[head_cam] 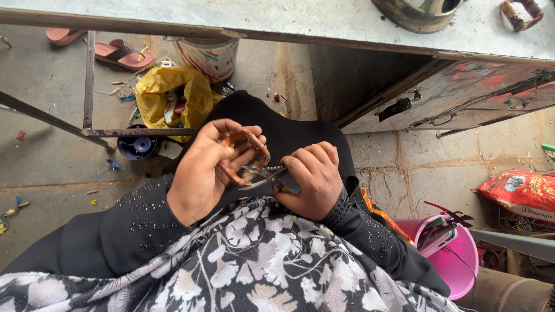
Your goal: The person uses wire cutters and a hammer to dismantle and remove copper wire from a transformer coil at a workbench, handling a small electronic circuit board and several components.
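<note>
My left hand (203,171) is curled around a small coil of copper-coloured wire (252,149), held over my lap. My right hand (312,179) grips a pair of metal pliers (263,175) by its handle, and the jaws point left and touch the wire next to my left fingers. Both arms wear black sleeves with small beads. A black and white flowered cloth (243,260) covers my lap below the hands.
A metal table (324,26) spans the top, with a steel pot (417,11) on it. Below lie a yellow bag (173,95), a paint tin (208,56), pink sandals (124,54) and a metal frame (89,81). A pink bucket (459,260) and a red packet (520,193) sit right.
</note>
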